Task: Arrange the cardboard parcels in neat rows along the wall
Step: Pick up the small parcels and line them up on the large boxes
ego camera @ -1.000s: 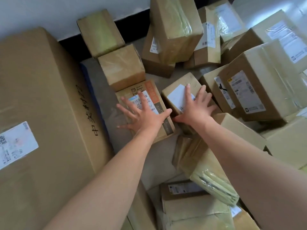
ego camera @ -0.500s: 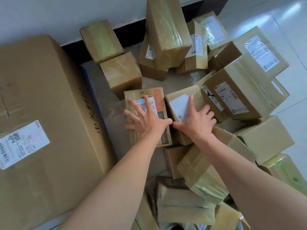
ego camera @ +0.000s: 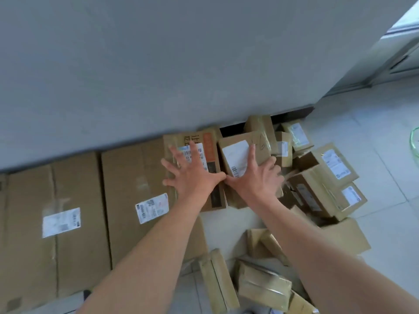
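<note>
My left hand (ego camera: 195, 175) lies flat, fingers spread, on top of a cardboard parcel with an orange stripe (ego camera: 210, 143) and a barcode label. My right hand (ego camera: 254, 180) presses flat, fingers apart, on the neighbouring parcel with a white label (ego camera: 235, 152). Both parcels sit side by side with their far ends at the grey wall (ego camera: 158, 64). Neither hand grips anything. Left of them, two large cardboard boxes (ego camera: 136, 177) (ego camera: 56, 200) stand in a row along the wall.
A loose pile of labelled parcels (ego camera: 317, 189) crowds the right side, some tilted. More taped parcels (ego camera: 260, 286) (ego camera: 217, 282) lie on the tiled floor (ego camera: 374, 132) below my arms. A green loop (ego camera: 413, 141) shows at the right edge.
Both hands slid the two parcels away from me up to the wall. My view has lifted, showing much more wall and a second large box.
</note>
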`<action>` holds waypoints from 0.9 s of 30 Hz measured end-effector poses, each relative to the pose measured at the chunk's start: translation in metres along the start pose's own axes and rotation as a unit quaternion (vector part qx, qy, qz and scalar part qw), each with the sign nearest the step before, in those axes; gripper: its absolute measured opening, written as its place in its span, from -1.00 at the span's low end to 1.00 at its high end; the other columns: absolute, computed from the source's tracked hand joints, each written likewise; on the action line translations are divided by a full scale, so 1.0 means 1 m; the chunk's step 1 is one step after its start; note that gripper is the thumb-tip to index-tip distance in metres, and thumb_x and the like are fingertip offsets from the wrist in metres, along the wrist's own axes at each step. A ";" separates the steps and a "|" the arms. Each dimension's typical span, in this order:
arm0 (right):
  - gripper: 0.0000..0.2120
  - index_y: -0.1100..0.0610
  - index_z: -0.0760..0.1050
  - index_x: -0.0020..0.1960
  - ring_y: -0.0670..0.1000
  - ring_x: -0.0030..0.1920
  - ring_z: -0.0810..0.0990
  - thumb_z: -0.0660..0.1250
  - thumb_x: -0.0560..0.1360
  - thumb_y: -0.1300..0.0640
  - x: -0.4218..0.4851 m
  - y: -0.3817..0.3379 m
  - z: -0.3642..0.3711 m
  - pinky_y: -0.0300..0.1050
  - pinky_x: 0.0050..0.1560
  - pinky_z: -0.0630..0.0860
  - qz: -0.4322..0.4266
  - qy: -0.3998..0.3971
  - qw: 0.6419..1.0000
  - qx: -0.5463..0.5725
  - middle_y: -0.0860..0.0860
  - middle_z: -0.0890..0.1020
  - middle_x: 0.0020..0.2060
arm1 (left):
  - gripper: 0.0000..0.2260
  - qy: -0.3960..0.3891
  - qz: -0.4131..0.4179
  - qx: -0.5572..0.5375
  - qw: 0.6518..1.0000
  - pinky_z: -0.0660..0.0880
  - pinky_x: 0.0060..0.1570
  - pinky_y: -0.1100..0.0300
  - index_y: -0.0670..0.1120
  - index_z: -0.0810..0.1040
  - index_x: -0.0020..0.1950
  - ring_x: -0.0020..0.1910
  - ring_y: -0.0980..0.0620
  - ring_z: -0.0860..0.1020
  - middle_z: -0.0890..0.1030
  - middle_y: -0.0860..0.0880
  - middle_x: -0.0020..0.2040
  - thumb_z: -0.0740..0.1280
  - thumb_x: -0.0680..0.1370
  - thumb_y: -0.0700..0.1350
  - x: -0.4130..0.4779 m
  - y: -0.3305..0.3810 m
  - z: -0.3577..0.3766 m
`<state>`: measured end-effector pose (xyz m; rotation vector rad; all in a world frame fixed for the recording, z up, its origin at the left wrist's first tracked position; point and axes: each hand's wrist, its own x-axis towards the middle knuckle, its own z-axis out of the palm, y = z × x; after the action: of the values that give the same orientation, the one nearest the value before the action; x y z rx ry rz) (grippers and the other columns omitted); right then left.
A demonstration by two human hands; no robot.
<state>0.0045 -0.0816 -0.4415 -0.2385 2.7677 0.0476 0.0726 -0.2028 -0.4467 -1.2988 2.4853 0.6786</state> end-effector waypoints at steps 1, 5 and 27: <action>0.18 -0.14 -0.27 0.55 0.37 0.35 0.27 0.15 0.17 -0.65 -0.014 -0.029 -0.006 0.24 0.26 0.28 -0.010 -0.005 1.000 0.009 0.36 0.12 0.45 | 0.15 0.008 -0.013 0.001 1.000 0.06 0.26 -0.52 0.20 -0.29 0.54 0.48 -0.41 -0.27 -0.43 -0.11 0.52 0.38 0.20 0.47 0.005 -0.022 -0.024; 0.16 -0.11 -0.26 0.55 0.37 0.36 0.25 0.16 0.20 -0.62 -0.070 -0.146 0.002 0.24 0.26 0.28 -0.052 -0.026 0.998 0.025 0.36 0.10 0.46 | 0.14 0.029 -0.049 0.012 0.998 0.08 0.26 -0.51 0.19 -0.32 0.53 0.48 -0.42 -0.25 -0.43 -0.14 0.51 0.38 0.23 0.46 0.022 -0.134 -0.093; 0.25 -0.03 -0.34 0.55 0.38 0.36 0.28 0.19 0.18 -0.64 -0.396 -0.787 0.256 0.24 0.27 0.33 -0.189 -0.130 0.973 -0.001 0.33 0.10 0.48 | 0.16 0.039 -0.211 -0.035 0.976 0.05 0.30 -0.49 0.16 -0.29 0.55 0.49 -0.39 -0.22 -0.36 -0.12 0.55 0.34 0.20 0.52 0.141 -0.885 -0.254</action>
<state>0.5937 -0.7774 -0.5416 -0.7016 2.4201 -0.0147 0.7184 -0.8678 -0.5407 -1.8344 2.1459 0.6201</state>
